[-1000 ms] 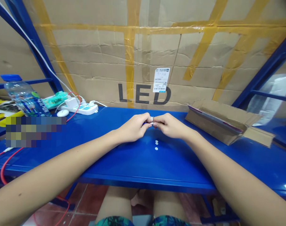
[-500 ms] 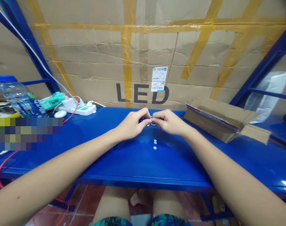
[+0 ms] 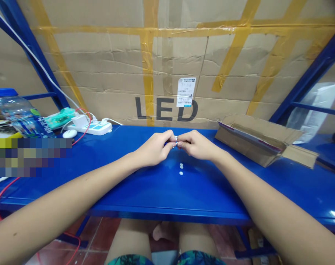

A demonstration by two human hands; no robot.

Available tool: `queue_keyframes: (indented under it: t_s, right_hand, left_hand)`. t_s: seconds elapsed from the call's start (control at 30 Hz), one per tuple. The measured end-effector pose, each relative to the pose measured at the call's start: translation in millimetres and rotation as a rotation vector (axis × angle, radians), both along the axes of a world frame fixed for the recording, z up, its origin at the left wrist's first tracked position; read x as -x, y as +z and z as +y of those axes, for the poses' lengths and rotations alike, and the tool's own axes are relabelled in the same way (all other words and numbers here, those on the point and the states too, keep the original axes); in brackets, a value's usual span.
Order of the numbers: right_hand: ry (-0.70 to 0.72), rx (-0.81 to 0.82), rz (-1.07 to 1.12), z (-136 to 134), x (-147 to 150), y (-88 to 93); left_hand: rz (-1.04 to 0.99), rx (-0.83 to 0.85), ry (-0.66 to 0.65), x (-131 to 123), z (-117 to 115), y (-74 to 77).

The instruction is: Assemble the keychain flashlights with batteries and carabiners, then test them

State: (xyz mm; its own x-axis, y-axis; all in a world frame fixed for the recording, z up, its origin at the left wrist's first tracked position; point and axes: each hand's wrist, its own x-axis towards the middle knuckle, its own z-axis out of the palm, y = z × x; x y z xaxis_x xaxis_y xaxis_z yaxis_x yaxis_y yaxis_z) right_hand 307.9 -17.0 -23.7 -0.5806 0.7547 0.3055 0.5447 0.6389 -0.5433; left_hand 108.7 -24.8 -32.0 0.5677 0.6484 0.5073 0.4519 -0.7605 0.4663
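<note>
My left hand [image 3: 159, 147] and my right hand [image 3: 195, 145] meet above the blue table [image 3: 145, 191], fingertips almost touching. Pinched between them is a small shiny silvery piece [image 3: 176, 138]; most of it is hidden by the fingers, so its kind is unclear. Both hands are closed, thumbs against forefingers. Closer to me, three small whitish discs [image 3: 181, 166] lie flat on the tabletop, two of them touching or overlapping and one slightly apart.
At right lies an open cardboard box [image 3: 247, 143] with a flap sticking out. On the left are a white power strip [image 3: 97, 128], a white mouse-like object [image 3: 70, 134], a plastic bottle [image 3: 25, 114] and red cables. A large taped carton [image 3: 115, 73] forms the back.
The fingers have shifted slightly around the small piece. A ring-like edge and a bit of blue seen before are now hidden, and a silvery side shows. The discs stay put.
</note>
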Motion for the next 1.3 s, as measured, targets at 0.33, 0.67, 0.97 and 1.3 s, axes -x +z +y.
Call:
queue_keyframes:
  t_s: [0.33,0.67,0.97,1.3]
  right_hand:
    - [0.07,0.429,0.269,6.1,-0.6,1.0]
    - [-0.015,0.072,0.049,2.6,-0.5,4.8]
    - [-0.02,-0.076,-0.036,2.9,-1.4,2.6]
    - [0.059,0.347,0.238,8.7,-1.3,-4.2]
  left_hand:
    - [0.074,-0.191,0.003,2.2,3.4,-1.5]
    - [-0.012,0.019,0.009,-2.8,-0.5,0.7]
    - [-0.068,0.132,0.074,-4.3,5.4,3.4]
    - [-0.024,-0.292,-0.054,0.0,5.0,-6.3]
